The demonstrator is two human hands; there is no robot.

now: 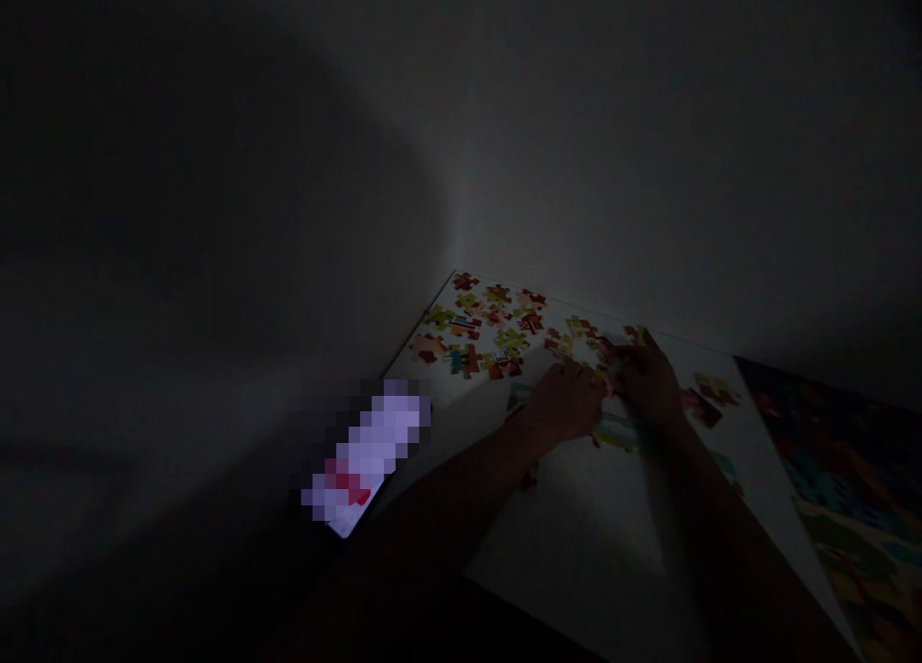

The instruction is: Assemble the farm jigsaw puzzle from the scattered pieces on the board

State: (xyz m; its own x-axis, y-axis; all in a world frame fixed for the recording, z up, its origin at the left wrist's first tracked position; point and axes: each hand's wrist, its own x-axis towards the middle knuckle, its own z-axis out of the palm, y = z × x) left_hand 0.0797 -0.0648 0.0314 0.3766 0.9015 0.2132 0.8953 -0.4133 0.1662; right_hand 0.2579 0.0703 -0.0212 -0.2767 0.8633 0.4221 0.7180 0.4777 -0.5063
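Observation:
The room is very dark. Both my hands meet over a white board (576, 528) strewn with colourful jigsaw pieces (482, 331). My left hand (566, 399) is curled with its fingers pressed down on pieces near the middle of the board. My right hand (648, 380) is closed beside it, fingertips pinching among the same small cluster of pieces (601, 351). What each hand grips is too dim to make out. A partly joined patch of puzzle (619, 432) lies under the hands.
A lit phone screen (371, 452) lies left of the board. A colourful picture sheet or box lid (857, 480) lies at the right. A pale wall (612, 163) stands behind; a large dark shadow fills the left.

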